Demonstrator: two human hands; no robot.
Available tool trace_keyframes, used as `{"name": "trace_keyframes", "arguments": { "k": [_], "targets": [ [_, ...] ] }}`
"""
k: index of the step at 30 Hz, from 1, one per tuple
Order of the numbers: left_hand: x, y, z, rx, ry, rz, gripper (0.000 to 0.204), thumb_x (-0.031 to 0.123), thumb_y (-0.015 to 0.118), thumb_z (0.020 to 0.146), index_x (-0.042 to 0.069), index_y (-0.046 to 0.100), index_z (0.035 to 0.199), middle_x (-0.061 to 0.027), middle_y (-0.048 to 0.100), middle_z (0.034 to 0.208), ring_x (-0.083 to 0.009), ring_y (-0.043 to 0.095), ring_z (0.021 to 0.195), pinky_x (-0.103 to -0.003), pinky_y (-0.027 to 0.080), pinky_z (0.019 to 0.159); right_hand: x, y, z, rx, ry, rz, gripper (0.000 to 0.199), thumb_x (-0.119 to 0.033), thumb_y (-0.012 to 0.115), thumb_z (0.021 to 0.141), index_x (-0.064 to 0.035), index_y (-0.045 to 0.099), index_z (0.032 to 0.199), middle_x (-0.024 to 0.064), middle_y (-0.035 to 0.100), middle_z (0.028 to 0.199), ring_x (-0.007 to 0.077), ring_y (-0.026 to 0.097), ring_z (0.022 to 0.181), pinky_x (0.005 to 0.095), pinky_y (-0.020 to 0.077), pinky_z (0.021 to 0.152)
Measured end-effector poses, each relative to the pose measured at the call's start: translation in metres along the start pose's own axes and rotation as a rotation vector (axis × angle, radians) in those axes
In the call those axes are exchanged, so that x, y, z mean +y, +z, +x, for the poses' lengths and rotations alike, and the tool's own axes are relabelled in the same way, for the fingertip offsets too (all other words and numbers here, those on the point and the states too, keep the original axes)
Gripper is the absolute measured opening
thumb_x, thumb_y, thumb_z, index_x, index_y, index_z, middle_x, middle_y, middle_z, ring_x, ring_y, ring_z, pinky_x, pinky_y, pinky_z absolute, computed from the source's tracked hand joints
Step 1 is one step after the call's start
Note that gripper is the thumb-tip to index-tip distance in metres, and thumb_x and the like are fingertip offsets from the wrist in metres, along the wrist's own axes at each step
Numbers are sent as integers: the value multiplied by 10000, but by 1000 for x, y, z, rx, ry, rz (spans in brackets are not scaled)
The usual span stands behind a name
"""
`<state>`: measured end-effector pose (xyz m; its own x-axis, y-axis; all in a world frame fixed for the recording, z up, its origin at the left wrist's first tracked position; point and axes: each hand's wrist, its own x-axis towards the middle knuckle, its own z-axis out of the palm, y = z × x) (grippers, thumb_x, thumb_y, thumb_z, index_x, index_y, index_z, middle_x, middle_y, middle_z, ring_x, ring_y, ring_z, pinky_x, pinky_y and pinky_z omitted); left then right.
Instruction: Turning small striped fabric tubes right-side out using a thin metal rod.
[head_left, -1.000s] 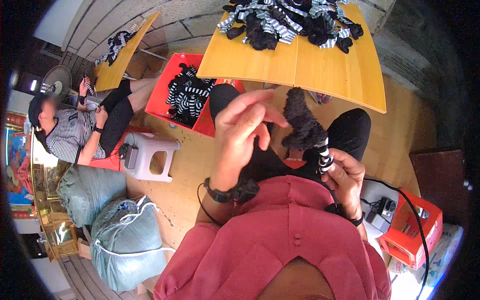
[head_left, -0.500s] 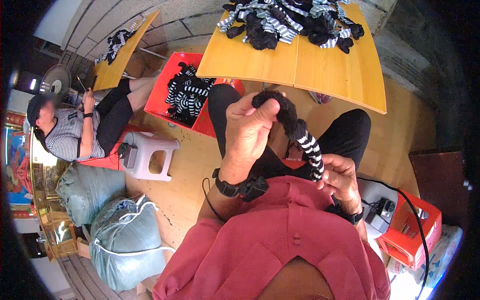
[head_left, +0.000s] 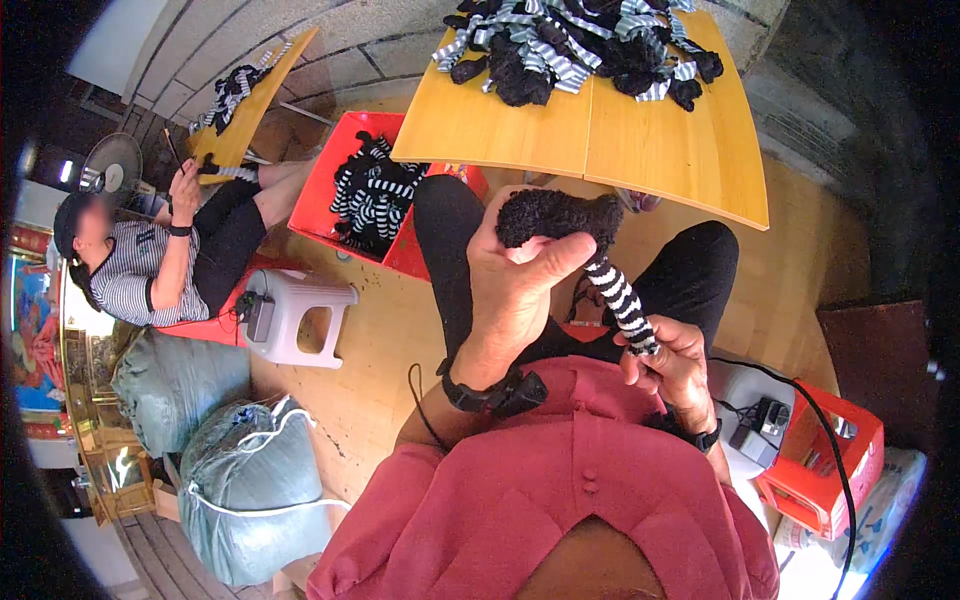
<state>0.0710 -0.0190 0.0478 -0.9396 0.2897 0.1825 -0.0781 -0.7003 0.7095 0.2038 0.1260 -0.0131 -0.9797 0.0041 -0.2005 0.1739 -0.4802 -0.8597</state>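
Observation:
A knitted piece (head_left: 620, 298), a slim black-and-white striped tube with a fuzzy black end, stretches between my hands above my lap. My left hand (head_left: 515, 275) grips the bent black end, its thumb laid across it. The fingertips of my right hand (head_left: 672, 365) pinch the lower tip of the striped part; whether something small is also in those fingers is hidden. Ahead on the yellow table (head_left: 670, 160) lies a pile of flat striped and black pieces (head_left: 585, 55). Rounder striped pieces (head_left: 382, 195) fill a red bin (head_left: 318, 205) to the left.
At the left a seated person (head_left: 150, 260) handles a striped piece beside another table (head_left: 270, 95). A pale plastic stool (head_left: 300, 315) and tied green sacks (head_left: 250, 500) stand on that side. On my right are a red crate (head_left: 825, 460) and a black cable (head_left: 840, 445).
My left hand has moved slightly right and the black end is bent over more, its thumb further across. The striped tube hangs straighter. The other person's hands have shifted a little.

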Motion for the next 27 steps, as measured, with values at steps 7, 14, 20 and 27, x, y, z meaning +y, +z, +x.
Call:
{"name": "trace_keyframes", "arguments": {
  "k": [7, 14, 20, 27],
  "targets": [
    [-10, -3, -1, 119, 56, 49, 211, -17, 713, 721, 12, 552, 855, -9, 575, 791, -64, 521, 718, -215, 438, 688, 1, 11, -6, 188, -127, -80, 240, -40, 535, 854, 14, 540, 1087, 70, 577, 636, 46, 394, 420, 167, 261, 371],
    [-16, -1, -17, 125, 141, 510, 158, 61, 719, 741, 24, 582, 811, 49, 517, 633, -31, 439, 548, -192, 354, 475, 1, 20, -8, 315, -144, -68, 308, -31, 539, 863, -11, 501, 1168, 23, 584, 719, 41, 475, 536, 156, 328, 419],
    [-8, -5, -14, -249, 429, 797, 172, 9, 716, 709, -11, 566, 790, -59, 605, 789, -84, 515, 660, -216, 414, 586, -3, 13, -1, 308, -693, -779, 300, 82, 509, 816, 17, 565, 1104, 37, 626, 806, 83, 559, 639, 202, 439, 565],
    [-17, 5, -20, 74, 48, 354, 246, 37, 706, 739, 26, 525, 904, -12, 568, 744, -52, 542, 679, -222, 451, 571, 3, 15, -1, 294, -559, -536, 311, 41, 547, 832, -32, 575, 1133, 37, 632, 821, 70, 563, 629, 177, 431, 517]
  ]
}}
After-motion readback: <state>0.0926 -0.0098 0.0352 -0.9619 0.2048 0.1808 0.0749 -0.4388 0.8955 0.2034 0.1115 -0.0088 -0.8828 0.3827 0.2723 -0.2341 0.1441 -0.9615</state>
